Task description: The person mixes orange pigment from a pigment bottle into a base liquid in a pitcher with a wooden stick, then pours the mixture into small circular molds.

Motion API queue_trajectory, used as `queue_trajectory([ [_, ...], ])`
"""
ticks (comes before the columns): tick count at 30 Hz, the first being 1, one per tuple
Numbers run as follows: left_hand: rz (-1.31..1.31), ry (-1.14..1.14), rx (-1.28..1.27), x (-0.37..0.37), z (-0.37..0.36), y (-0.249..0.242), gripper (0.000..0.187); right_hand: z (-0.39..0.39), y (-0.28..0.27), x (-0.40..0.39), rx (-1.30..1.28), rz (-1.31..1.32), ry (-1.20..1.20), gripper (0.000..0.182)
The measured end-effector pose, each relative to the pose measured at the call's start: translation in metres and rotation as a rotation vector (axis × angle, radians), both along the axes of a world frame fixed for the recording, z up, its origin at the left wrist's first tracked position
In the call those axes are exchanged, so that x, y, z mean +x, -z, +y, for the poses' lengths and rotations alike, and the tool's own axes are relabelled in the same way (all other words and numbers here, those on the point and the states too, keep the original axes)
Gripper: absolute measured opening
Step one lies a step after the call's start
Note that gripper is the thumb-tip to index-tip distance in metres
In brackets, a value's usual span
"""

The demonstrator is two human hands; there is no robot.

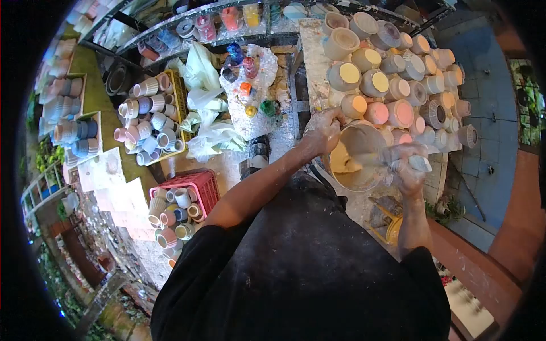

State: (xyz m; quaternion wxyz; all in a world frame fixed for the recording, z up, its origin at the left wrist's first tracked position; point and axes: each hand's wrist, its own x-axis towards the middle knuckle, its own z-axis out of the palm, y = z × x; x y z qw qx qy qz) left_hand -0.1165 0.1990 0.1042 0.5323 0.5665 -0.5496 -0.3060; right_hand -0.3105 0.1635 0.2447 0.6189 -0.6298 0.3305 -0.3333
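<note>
A round, beige-coated bucket point(342, 166) is sitting between the person's hands in the head view, its open mouth facing up toward the camera. The left hand point(323, 133) is clutching its rim on the near-left side. The right hand point(406, 170) is grasping a small, pale, blocky object point(421, 163) just beside the opposite rim; whether those fingers are also touching the bucket, one cannot tell. Beyond both hands, rounded pots with yellow and pink tops point(375, 83) are standing close together.

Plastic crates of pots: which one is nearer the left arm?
The red crate, close beside that arm; the yellow crate is farther off.
</note>
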Motion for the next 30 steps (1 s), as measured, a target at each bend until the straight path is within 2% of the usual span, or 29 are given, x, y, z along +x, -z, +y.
queue_trajectory([
  [2, -0.061, -0.011, -0.064, 0.000, 0.000, 0.002, 0.022, -0.027, -0.016, 0.017, -0.424, 0.158, -0.330, 0.011],
  [3, -0.031, -0.009, 0.022, -0.001, 0.001, -0.005, 0.022, -0.039, -0.017, 0.024, -0.632, 0.245, -0.495, 0.014],
  [5, 0.029, -0.011, 0.193, 0.001, 0.002, -0.024, 0.022, -0.047, 0.006, 0.036, -0.508, 0.156, -0.600, 0.019],
  [8, 0.071, 0.000, 0.184, 0.000, -0.001, -0.016, 0.017, -0.057, 0.044, 0.035, -0.360, 0.127, -0.714, 0.025],
  [10, 0.073, 0.023, 0.216, 0.002, -0.001, -0.019, 0.017, -0.057, 0.048, 0.028, -0.295, 0.111, -0.756, 0.027],
  [12, 0.026, 0.019, 0.198, 0.001, 0.002, -0.017, 0.019, -0.040, 0.052, 0.025, -0.827, -0.059, -0.427, 0.024],
  [15, -0.070, -0.012, 0.121, 0.000, 0.001, -0.009, 0.023, -0.007, 0.065, -0.017, -0.569, 0.235, -0.297, 0.013],
  [16, -0.063, -0.020, 0.126, -0.001, 0.001, -0.006, 0.024, 0.011, 0.074, -0.018, -0.512, 0.215, -0.134, 0.012],
  [18, -0.029, -0.041, 0.156, -0.002, 0.000, -0.004, 0.025, 0.024, 0.079, -0.007, -0.219, -0.002, 0.056, 0.011],
  [20, 0.020, -0.053, 0.212, -0.003, 0.002, -0.007, 0.025, 0.030, 0.051, 0.020, 0.271, -0.379, 0.129, 0.012],
  [23, 0.073, -0.036, 0.327, -0.001, 0.002, -0.025, 0.026, 0.012, 0.035, 0.036, 0.250, -0.617, 0.206, 0.011],
  [26, -0.015, -0.023, 0.245, 0.001, 0.002, -0.023, 0.026, -0.009, 0.035, 0.027, -0.070, -0.351, 0.195, 0.009],
  [29, 0.024, -0.009, 0.217, 0.001, 0.001, -0.017, 0.025, -0.004, 0.034, 0.046, -0.432, -0.041, 0.246, 0.006],
  [30, 0.021, 0.000, 0.215, 0.000, 0.002, -0.016, 0.024, -0.004, 0.041, 0.044, -0.431, 0.055, 0.217, 0.006],
])
